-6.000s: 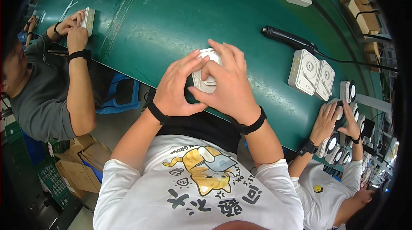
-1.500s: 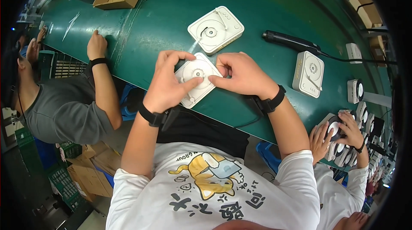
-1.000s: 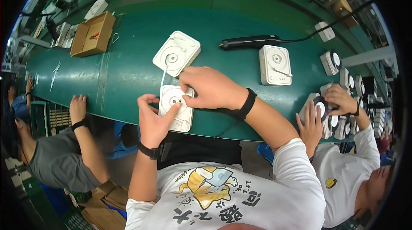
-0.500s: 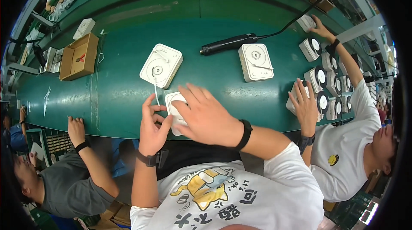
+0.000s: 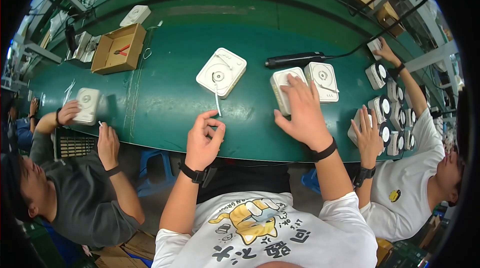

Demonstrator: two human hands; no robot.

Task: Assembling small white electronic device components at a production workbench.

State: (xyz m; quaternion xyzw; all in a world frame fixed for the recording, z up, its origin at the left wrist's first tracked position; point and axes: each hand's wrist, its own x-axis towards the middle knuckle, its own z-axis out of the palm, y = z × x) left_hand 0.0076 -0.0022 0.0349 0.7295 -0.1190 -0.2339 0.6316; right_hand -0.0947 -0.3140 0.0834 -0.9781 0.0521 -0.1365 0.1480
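My right hand lies over a white mini record player, its fingers across the top and the thumb near the close edge. That unit sits beside a second white mini record player, which has a round disc mount and a thin arm. My left hand has curled fingers, with thumb and forefinger close together. A thin white strip runs from its fingertips up to a third white mini record player, which lies tilted on the green table. The strip's lower end is partly hidden at the fingers.
A black electric screwdriver with a cable lies behind the right-hand units. At left stands a cardboard box holding red-handled pliers. A co-worker on the right handles rows of units with black discs; another on the left holds a white unit.
My right hand has moved right with the record player that lay between my hands, to beside the second one. My left hand stays near the strip. The left co-worker now holds a unit.
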